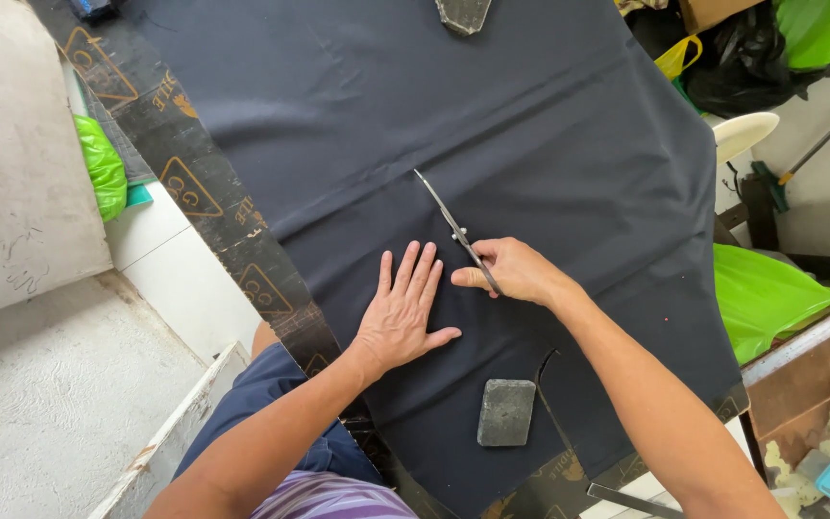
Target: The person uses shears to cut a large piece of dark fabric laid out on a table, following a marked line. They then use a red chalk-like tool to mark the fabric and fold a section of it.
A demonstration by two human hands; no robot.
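Dark navy cloth (492, 115) lies spread flat over the desk (213, 207), covering most of it. The left hand (403, 309) rests on it palm down, fingers spread and open, just beside the cut line. The right hand (516, 269) is closed around the handles of the scissors (453, 229), blades pointing away across the cloth. A grey block weight (506, 411) sits on the near edge beside a short slit; a second weight (463, 13) sits at the far edge. Judgement: the cloth looks thin, soft and limp, prone to shifting, so best pinned flat close to the blades rather than lifted.
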